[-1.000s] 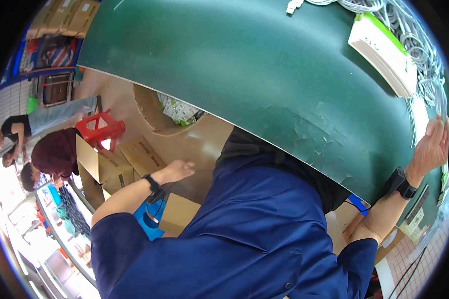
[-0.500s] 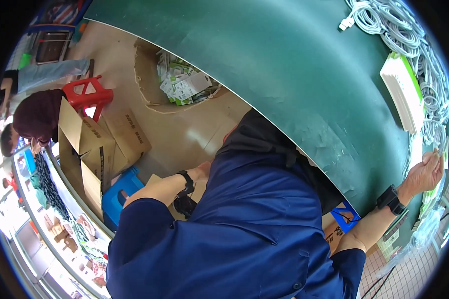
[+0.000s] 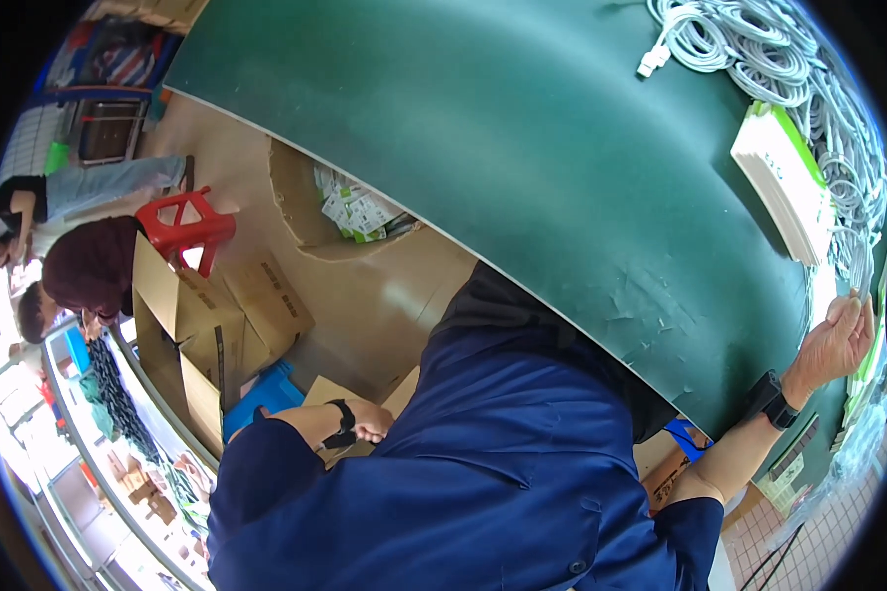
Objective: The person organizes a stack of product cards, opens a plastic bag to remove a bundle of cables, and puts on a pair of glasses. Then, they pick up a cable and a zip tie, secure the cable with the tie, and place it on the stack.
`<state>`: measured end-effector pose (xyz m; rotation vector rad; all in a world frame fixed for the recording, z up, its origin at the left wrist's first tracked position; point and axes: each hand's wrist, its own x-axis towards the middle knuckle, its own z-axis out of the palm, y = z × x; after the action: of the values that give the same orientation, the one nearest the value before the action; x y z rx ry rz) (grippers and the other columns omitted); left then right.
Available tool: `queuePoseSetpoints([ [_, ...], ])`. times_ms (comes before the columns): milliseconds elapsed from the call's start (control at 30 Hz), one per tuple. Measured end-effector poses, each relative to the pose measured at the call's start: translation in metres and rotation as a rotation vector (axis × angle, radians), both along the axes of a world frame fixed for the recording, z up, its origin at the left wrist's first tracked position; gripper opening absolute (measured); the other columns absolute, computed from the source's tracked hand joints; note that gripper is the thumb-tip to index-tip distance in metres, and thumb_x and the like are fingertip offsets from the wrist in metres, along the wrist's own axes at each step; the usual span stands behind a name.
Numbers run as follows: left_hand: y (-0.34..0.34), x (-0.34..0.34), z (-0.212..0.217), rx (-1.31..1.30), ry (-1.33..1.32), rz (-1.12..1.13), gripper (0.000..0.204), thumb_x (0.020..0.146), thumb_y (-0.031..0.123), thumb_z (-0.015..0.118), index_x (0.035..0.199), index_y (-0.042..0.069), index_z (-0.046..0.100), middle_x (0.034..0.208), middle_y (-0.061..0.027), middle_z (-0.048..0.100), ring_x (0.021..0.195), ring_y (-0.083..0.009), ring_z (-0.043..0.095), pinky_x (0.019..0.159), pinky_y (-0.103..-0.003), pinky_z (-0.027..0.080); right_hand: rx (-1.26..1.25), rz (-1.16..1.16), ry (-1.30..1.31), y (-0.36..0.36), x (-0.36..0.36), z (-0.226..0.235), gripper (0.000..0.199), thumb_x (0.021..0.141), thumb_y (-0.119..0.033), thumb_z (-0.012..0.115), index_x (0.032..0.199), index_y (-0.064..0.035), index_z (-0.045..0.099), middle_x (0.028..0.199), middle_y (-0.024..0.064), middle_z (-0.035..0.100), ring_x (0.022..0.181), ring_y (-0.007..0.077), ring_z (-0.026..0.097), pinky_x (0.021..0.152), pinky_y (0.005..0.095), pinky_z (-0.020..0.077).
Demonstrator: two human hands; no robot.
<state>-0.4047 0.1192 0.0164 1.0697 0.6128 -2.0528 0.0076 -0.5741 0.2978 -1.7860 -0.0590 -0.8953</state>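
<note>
Out at the right side of the table, my right hand [image 3: 834,347] has its fingertips pinched together on the end of a coiled grey cable [image 3: 862,264]; the far side of the fingers is hidden. Beside it stands a stack of white and green cards [image 3: 784,177], and a heap of coiled grey cables [image 3: 774,64] spreads beyond. My left hand [image 3: 373,419] hangs low at my left side, fingers loosely curled, with nothing visible in it. It is nearest to an open cardboard flap [image 3: 401,390] and a dark object just below the wrist.
The green table [image 3: 483,118] crosses in front of me. A large carton [image 3: 301,212] with printed packages stands on the floor beyond its edge. To the left are open cardboard boxes [image 3: 207,330], a blue stool [image 3: 266,389], a red stool [image 3: 192,229] and another person [image 3: 94,261].
My left hand has drawn back from beside my waist toward the cardboard. My right hand stays pinched at the cables. The view has shifted slightly.
</note>
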Motion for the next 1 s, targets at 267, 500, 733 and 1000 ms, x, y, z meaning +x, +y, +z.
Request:
queuePoseSetpoints([
  [267, -0.023, 0.177, 0.064, -0.186, -0.031, -0.817, 0.021, 0.080, 0.015, 0.053, 0.086, 0.008, 0.071, 0.069, -0.0094, 0.066, 0.050, -0.0183, 0.057, 0.043, -0.037, 0.043, -0.129, -0.230, 0.026, 0.034, -0.015, 0.010, 0.020, 0.095, 0.000, 0.055, 0.114, 0.0038, 0.058, 0.095, 0.0115, 0.066, 0.064, 0.0068, 0.047, 0.057, 0.0199, 0.0398],
  [500, -0.018, 0.235, 0.046, -0.016, -0.558, -0.786, 0.035, 0.085, 0.038, 0.063, 0.074, 0.005, 0.068, 0.070, -0.0062, 0.063, 0.051, -0.0150, 0.055, 0.045, -0.032, 0.041, -0.026, -0.117, 0.061, 0.064, 0.002, 0.005, 0.019, 0.094, 0.002, 0.055, 0.113, 0.0011, 0.059, 0.093, 0.0091, 0.066, 0.059, 0.0050, 0.048, 0.052, 0.0190, 0.0389],
  [733, -0.046, 0.254, 0.034, -0.132, -0.658, -0.720, 0.035, 0.088, 0.040, 0.058, 0.089, 0.006, 0.066, 0.085, -0.0075, 0.065, 0.066, -0.0165, 0.059, 0.058, -0.035, 0.044, 0.030, -0.005, 0.034, 0.061, -0.006, 0.004, 0.021, 0.090, 0.005, 0.059, 0.110, 0.0005, 0.060, 0.093, 0.0113, 0.066, 0.055, 0.0063, 0.051, 0.048, 0.0192, 0.0406],
  [1000, -0.042, 0.266, 0.064, -0.173, -0.709, -0.584, 0.041, 0.091, 0.043, 0.053, 0.105, 0.007, 0.065, 0.102, -0.0090, 0.066, 0.082, -0.0182, 0.064, 0.073, -0.037, 0.048, 0.061, 0.019, 0.026, 0.067, -0.001, 0.007, 0.020, 0.087, 0.005, 0.064, 0.107, 0.0011, 0.062, 0.094, 0.0092, 0.064, 0.056, 0.0065, 0.053, 0.047, 0.0190, 0.0417],
])
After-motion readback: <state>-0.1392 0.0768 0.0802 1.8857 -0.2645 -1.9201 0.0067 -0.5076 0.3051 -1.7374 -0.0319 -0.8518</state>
